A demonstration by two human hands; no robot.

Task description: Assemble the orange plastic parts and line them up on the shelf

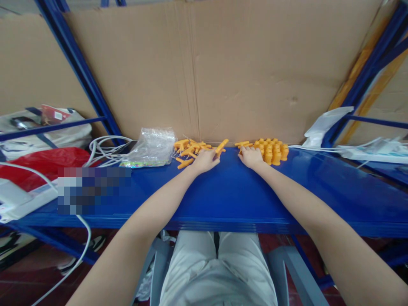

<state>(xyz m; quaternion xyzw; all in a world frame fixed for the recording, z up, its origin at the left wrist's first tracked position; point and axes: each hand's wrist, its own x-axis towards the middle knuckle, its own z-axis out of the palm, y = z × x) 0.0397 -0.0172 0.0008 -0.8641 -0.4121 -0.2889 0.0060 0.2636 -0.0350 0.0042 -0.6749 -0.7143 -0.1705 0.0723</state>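
While the left hand [206, 160] pinches one orange stick [222, 146] over the blue table [210, 195], the right hand [250, 156] has fingers curled at a few orange pieces [242, 143]; can't tell if it grips any. Loose orange pile [190, 151] just left of the left hand, clear plastic bag [154, 146] beside it. Upright orange figures [268, 156] clustered just right of the right hand, cardboard [248, 76] behind.

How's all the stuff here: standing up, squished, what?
Long orange piece: held in left hand
Knobbly orange blocks: upright, grouped together
Orange pieces with thin chains: heaped loosely
Right hand: at orange sticks, grip unclear
Clear plastic bag: crumpled
Shiny red plastic: crumpled
Thin white cables: looped
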